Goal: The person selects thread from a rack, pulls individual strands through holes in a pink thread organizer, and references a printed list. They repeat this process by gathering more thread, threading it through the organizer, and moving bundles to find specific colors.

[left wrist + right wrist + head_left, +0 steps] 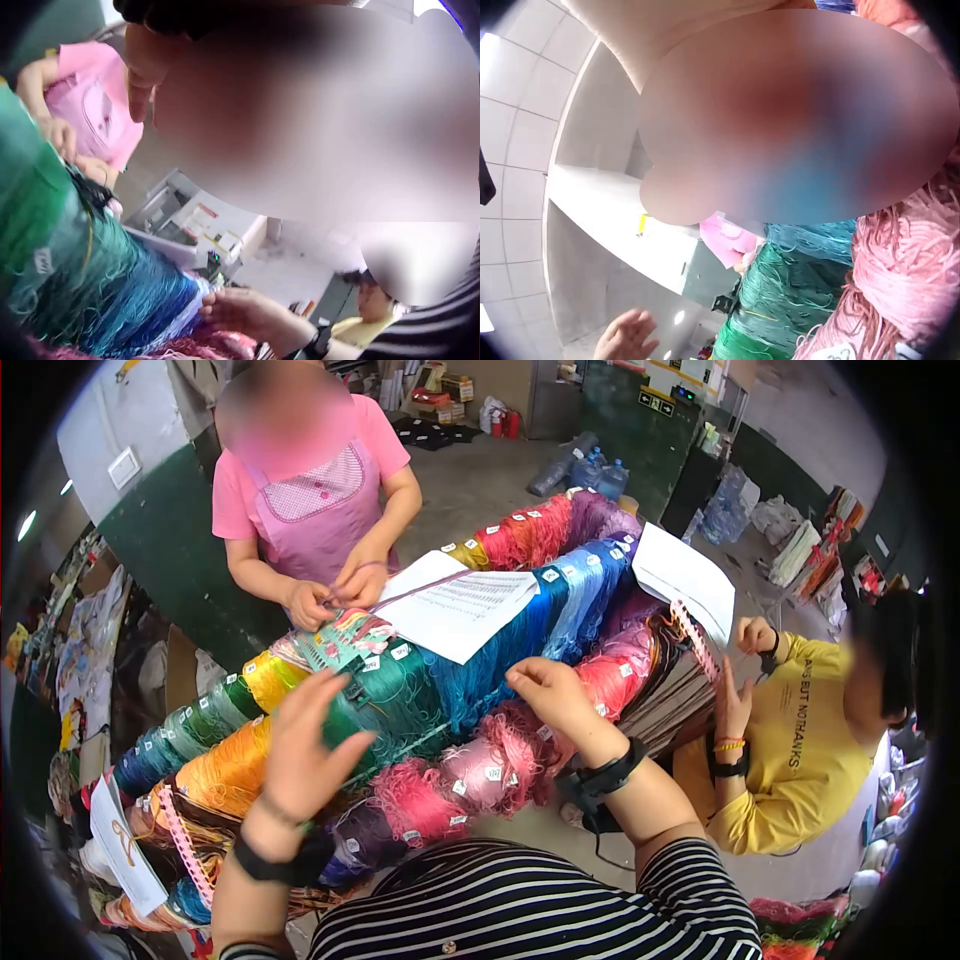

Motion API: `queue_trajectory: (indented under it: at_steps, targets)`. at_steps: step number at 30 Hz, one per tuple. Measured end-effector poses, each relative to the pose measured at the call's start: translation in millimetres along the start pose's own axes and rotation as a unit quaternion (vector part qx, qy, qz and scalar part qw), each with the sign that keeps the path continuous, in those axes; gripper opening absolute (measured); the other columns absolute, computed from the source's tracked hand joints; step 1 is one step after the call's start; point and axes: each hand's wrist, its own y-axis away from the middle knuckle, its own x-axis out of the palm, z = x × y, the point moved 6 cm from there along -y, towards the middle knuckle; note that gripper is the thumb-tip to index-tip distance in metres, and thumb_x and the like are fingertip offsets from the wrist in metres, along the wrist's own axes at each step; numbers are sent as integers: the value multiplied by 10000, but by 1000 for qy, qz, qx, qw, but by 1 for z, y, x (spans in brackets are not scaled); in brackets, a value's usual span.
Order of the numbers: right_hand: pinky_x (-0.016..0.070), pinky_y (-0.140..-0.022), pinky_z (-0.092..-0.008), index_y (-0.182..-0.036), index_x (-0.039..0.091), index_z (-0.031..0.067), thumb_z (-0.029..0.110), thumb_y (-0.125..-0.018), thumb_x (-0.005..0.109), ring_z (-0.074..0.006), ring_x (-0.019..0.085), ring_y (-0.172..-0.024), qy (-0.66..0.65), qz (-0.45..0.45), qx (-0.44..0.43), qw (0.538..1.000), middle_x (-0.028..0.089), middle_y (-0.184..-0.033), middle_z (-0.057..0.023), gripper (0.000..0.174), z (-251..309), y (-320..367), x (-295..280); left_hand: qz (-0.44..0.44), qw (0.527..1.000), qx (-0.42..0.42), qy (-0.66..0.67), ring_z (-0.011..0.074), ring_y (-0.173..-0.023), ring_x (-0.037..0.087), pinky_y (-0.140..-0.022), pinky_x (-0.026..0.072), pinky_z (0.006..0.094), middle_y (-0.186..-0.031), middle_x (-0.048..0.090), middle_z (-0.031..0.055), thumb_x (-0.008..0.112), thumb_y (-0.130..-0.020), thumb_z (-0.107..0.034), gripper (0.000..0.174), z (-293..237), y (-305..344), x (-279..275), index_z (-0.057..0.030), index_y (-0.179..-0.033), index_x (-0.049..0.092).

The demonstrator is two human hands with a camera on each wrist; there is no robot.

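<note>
My left hand [308, 745] is raised above green thread [385, 695], fingers apart and nothing in them; the right wrist view shows this hand [626, 337] at the bottom. Above the blue and pink skeins, my right hand [555, 695] has its fingers loosely bent, with no held thing visible. In the left wrist view, that hand [251, 315] is near the blue thread [161, 300]. A black clip-like object [357, 690] lies on the green thread beside my left hand. Blur covers much of both wrist views.
A person in a pink apron [320, 510] handles a strand across the bundles. Another in a yellow top [800, 740] stands at right near a paper sheet [685, 580]. A printed sheet [460, 610] lies on the threads. Water bottles [612, 478] stand on the floor behind.
</note>
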Motion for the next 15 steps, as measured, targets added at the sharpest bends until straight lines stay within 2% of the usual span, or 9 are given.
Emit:
queue_trajectory:
  at_steps: [2,3,6,9,12,15]
  targets:
    - [487,-720,-262,-989,668,-19,186,-930,631,-95,592,-784,-26,17,6,1000,676,-851,-36,217,-2,-4,5,-15,997,71,4,382,-1179,513,-1006,414,443,-1281,539,194,834,-679,-254,691,-17,-41,48,-18,-1261,547]
    - [495,-656,-298,-988,680,2,207,-904,654,-132,612,-702,-53,-8,-14,998,678,-785,-68,223,-8,-6,6,0,997,71,-14,372,-1152,524,-984,424,446,-1256,546,181,832,-668,-266,706,-24,-58,68,-22,-1266,547]
    - [492,-695,-281,-1008,675,-1,192,-912,648,-118,615,-752,-121,-15,-5,992,680,-813,-64,217,-17,-11,5,8,995,62,-74,309,-1010,561,-858,456,422,-1107,578,112,799,-667,-184,606,-37,-86,105,-84,-1229,597]
    - [491,-704,-277,-1005,676,-5,187,-913,647,-114,617,-764,-124,-24,-13,992,685,-821,-62,215,-15,-13,-5,-14,989,98,-113,268,-891,573,-771,463,399,-962,587,65,750,-658,-109,453,-32,-95,119,-115,-1105,677]
    - [490,-711,-274,-998,677,-10,174,-914,642,-113,618,-778,-118,-32,-11,992,691,-833,-59,206,-26,-18,-11,-37,991,108,-76,249,-814,572,-724,464,384,-866,583,36,707,-646,-57,339,-25,-91,118,-126,-977,723]
    - [488,-724,-268,-979,679,-12,159,-918,632,-114,618,-789,-120,-40,0,992,694,-840,-51,187,-27,-22,-21,-47,991,103,-71,253,-774,578,-684,469,381,-836,590,42,690,-653,-33,314,-20,-85,114,-124,-950,732]
